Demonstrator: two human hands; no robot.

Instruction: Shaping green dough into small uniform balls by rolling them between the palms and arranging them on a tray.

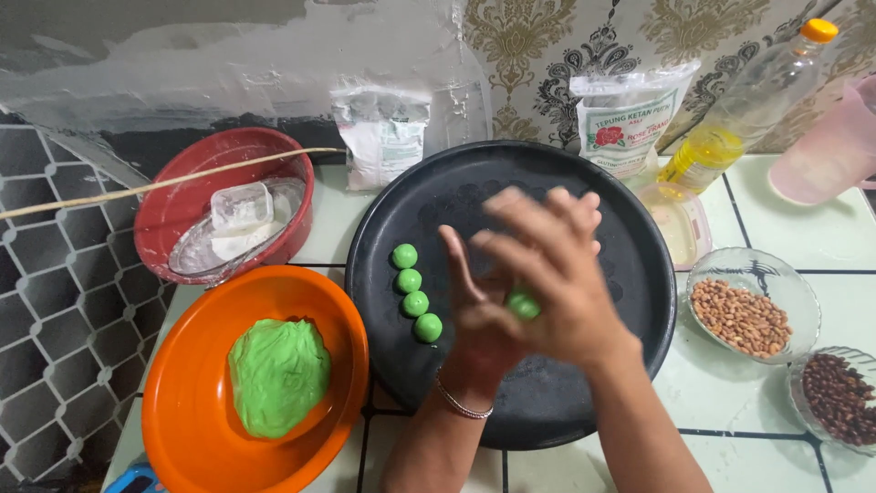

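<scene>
A small green dough ball [523,304] sits pressed between both palms above the black round tray [639,228], left hand [479,315] beneath, right hand [557,274] on top, fingers spread and blurred. On the tray's left side, 4 finished green balls [415,293] form a line; left of the tray, an orange bowl [192,411] holds the green dough mass [278,372].

Green dough [278,374] in orange bowl [196,429], red bowl [173,205], black tray [547,402], four green balls [416,304]
</scene>
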